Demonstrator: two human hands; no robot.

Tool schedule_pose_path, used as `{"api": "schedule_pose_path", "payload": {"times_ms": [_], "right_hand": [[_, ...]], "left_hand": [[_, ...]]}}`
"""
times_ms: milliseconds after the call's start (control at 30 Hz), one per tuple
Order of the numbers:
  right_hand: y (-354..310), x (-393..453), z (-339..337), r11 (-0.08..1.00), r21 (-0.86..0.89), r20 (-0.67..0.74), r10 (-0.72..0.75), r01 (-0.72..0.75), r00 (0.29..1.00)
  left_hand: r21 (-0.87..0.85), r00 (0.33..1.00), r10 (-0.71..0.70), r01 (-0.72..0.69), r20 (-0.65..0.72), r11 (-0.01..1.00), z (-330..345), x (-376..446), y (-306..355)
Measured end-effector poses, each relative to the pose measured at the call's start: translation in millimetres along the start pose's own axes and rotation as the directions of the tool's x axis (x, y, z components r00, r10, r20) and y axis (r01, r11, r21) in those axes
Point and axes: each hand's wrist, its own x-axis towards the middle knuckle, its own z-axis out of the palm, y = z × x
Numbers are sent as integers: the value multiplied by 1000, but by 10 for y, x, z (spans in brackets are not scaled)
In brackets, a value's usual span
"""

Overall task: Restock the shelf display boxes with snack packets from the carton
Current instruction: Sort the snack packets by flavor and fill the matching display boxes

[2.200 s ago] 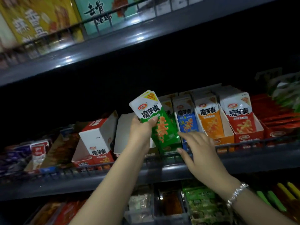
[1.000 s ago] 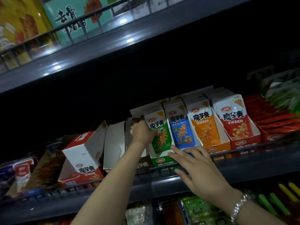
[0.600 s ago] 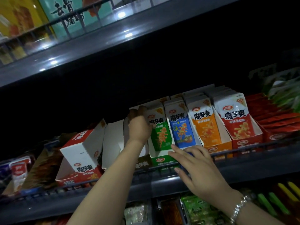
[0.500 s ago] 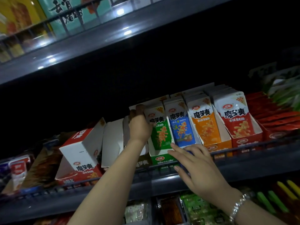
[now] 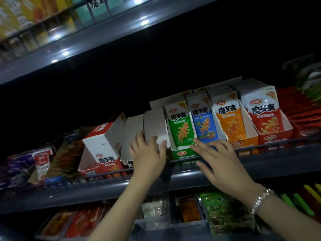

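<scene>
A green snack packet point(image 5: 180, 126) stands upright in the green display box point(image 5: 183, 153) on the middle shelf. To its right stand blue packets point(image 5: 205, 122), orange packets point(image 5: 229, 122) and red packets point(image 5: 265, 117) in their own boxes. My left hand point(image 5: 147, 155) rests with spread fingers on the white side wall of the neighbouring display box point(image 5: 154, 126), just left of the green box. My right hand point(image 5: 222, 162) lies flat with straight fingers over the front of the green and blue boxes. No carton is in view.
A tilted red-and-white display box point(image 5: 104, 145) and another white box point(image 5: 132, 134) stand further left. A wire rail point(image 5: 278, 145) runs along the shelf front. The shelf above point(image 5: 104, 42) overhangs. Bins of packets point(image 5: 189, 209) fill the shelf below.
My left hand pushed the green packet down into the green box, let it go and dropped to the white box on its left. My right hand stayed on the box fronts.
</scene>
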Motion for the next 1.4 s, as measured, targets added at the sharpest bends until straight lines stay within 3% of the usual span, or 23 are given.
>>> {"api": "schedule_pose_path", "payload": {"times_ms": [133, 467, 600, 1067, 1233, 1400], "right_hand": [[-32, -35, 38, 998, -66, 51, 18, -14, 999], [-167, -191, 32, 987, -133, 131, 106, -88, 986], [-192, -248, 22, 989, -124, 161, 103, -84, 982], [-257, -197, 1, 992, -51, 116, 117, -112, 986], [-252, -203, 11, 993, -48, 124, 111, -106, 986], [-230, -257, -15, 994, -57, 120, 100, -94, 988]], "left_hand": [[-12, 991, -33, 35, 133, 999, -33, -223, -75], [48, 986, 84, -92, 144, 995, -214, -439, -154], [11, 979, 69, -72, 194, 997, -252, -348, -179], [33, 911, 78, -100, 406, 994, -235, -128, -250], [65, 933, 73, -102, 352, 993, -156, -153, -235], [-24, 982, 60, -57, 179, 998, -54, -275, -255]]}}
